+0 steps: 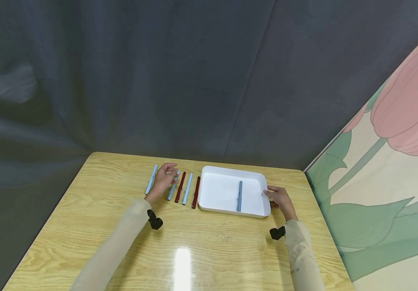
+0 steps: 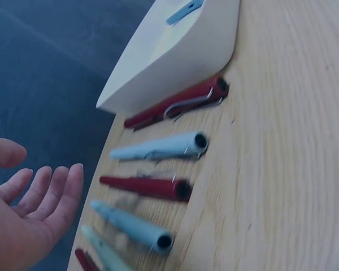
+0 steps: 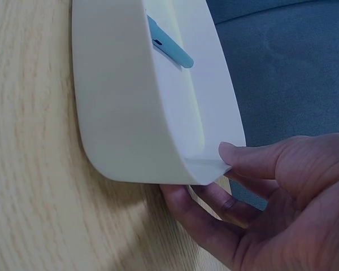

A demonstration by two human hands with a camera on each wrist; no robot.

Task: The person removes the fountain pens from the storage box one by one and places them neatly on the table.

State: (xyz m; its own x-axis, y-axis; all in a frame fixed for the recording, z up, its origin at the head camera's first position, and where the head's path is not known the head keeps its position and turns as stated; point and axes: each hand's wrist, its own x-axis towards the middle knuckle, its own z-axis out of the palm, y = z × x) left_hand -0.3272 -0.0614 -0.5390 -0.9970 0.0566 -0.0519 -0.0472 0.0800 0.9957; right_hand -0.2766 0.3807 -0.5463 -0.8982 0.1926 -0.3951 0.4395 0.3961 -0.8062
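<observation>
My left hand (image 1: 162,180) hovers over the left part of a row of pens, fingers loosely bent and holding nothing. In the left wrist view the row shows a dark red pen (image 2: 175,105) beside the tray, then a light blue pen (image 2: 158,148), another dark red pen (image 2: 144,187), a blue pen (image 2: 130,224) and more at the lower edge. With the thumb over the rim and fingers underneath, my right hand (image 3: 271,197) grips the right end of a white tray (image 3: 116,101). Inside the tray lies one blue pen (image 1: 239,197).
The wooden table (image 1: 223,254) extends in front of the tray and pens. A dark curtain (image 1: 180,81) hangs behind its far edge, and a flower-patterned cloth (image 1: 387,202) borders the right side. A light blue pen (image 1: 151,179) lies left of my left hand.
</observation>
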